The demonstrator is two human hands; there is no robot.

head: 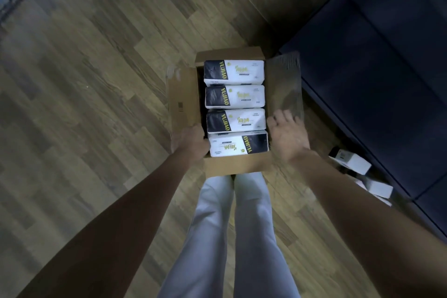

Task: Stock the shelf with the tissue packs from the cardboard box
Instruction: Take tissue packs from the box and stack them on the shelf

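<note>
An open cardboard box [183, 104] sits low in front of my legs, above the wooden floor. Inside lie several white and black tissue packs [235, 97] printed "YUJIAO", side by side in a row. My left hand [191, 143] grips the box's left side near its front corner, fingers curled over the edge. My right hand [287, 135] lies against the box's right side by the blurred right flap [284, 84], fingers spread and fairly straight. No shelf is in view.
A dark blue sofa [377, 68] fills the right side. Small white boxes [353, 162] lie on the floor beside it. My legs in light trousers [232, 237] stand right behind the box. Wooden floor [84, 92] stretches to the left.
</note>
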